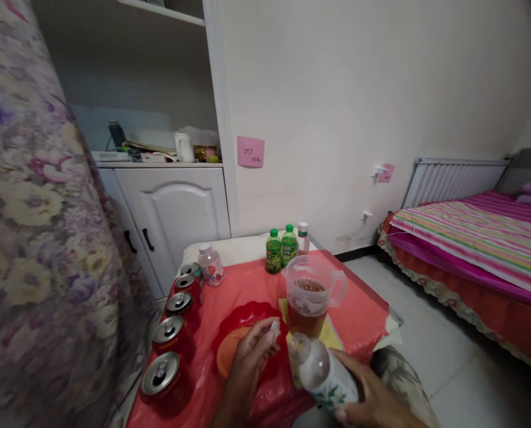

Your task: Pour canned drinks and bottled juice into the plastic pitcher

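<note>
My right hand (367, 389) is wrapped round a clear bottle (325, 371) with a white, leaf-printed label. The bottle leans with its neck toward the upper left, in front of the pitcher. Between the fingertips of my left hand (253, 351) is a small whitish bottle cap (274, 327). That hand is above a red scalloped dish (258, 309) and partly hides an orange round thing (227, 352). Just beyond the bottle stands a translucent plastic pitcher (307, 309), part filled with foamy brown liquid, on a yellow sheet (334, 336).
Several open drink cans (171, 333) line the table's left edge, with a clear bottle (210, 264) behind them. Two green bottles (273, 252) and a white-capped bottle (303, 238) stand at the back. A red cover (358, 297) lies over the table. A bed (461, 238) is at right.
</note>
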Demonstrator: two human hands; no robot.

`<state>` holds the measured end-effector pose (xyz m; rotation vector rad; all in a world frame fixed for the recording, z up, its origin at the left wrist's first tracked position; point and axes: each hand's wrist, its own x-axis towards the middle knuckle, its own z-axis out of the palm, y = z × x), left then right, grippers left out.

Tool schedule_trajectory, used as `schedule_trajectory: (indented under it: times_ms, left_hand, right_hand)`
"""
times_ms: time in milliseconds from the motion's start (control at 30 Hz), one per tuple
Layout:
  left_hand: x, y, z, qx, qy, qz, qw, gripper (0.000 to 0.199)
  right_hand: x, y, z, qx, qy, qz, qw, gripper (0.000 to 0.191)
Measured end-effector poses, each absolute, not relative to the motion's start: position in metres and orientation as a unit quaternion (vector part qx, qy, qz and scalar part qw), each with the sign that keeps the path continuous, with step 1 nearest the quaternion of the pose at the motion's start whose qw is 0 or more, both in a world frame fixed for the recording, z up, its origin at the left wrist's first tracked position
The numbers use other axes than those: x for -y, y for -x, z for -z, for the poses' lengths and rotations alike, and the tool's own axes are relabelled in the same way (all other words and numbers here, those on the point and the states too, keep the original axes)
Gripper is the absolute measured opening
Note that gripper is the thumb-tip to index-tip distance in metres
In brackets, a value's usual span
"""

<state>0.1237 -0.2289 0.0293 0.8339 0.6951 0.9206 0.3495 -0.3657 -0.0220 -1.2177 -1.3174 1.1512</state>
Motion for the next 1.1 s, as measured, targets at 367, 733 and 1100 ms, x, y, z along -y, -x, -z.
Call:
schedule_trajectory:
  times_ms: [367,733,1100]
  left_hand:
    - [0.231,-0.112,-0.026,-0.333,-0.544,-0.403,0.656,0.046]
    - [0.236,-0.112,-0.033,-0.350,-0.650,-0.384,0.554,0.027]
    - [0.246,-0.114,-0.045,-0.370,-0.658,-0.385,0.531,0.020]
  right_hand:
    - [0.353,-0.320,0.019,0.529,0.522,-0.464,0.482,0.093]
    - [0.357,-0.321,0.030,0.556,0.594,-0.383,0.437,0.089]
    - [0.363,-0.318,0.036,0.567,0.624,-0.336,0.419,0.087]
